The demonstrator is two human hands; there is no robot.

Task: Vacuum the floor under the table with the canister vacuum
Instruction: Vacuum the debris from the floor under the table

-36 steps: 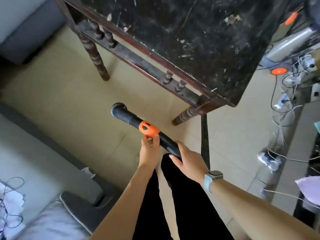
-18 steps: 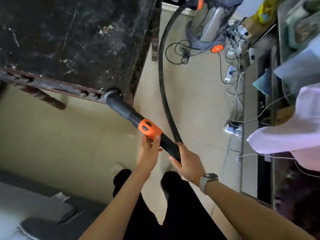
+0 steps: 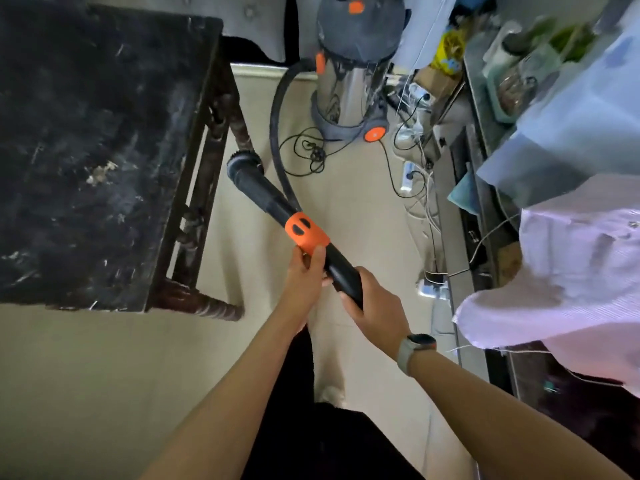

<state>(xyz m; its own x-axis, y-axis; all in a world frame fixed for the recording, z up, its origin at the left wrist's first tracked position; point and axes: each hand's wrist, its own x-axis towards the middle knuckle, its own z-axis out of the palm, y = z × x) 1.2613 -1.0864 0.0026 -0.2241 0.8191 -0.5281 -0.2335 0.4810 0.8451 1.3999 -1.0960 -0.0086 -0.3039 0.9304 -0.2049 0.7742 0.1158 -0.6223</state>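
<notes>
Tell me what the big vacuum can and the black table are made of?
The vacuum can looks like shiny metal, because its silver side mirrors the room; its dark top looks like plastic. The table looks like old wood painted black: it has turned legs and its top is scratched and chipped.

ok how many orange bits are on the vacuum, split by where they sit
wand collar: 1
canister wheel: 1
hose inlet piece: 1
lid top patch: 1
total: 4
</notes>
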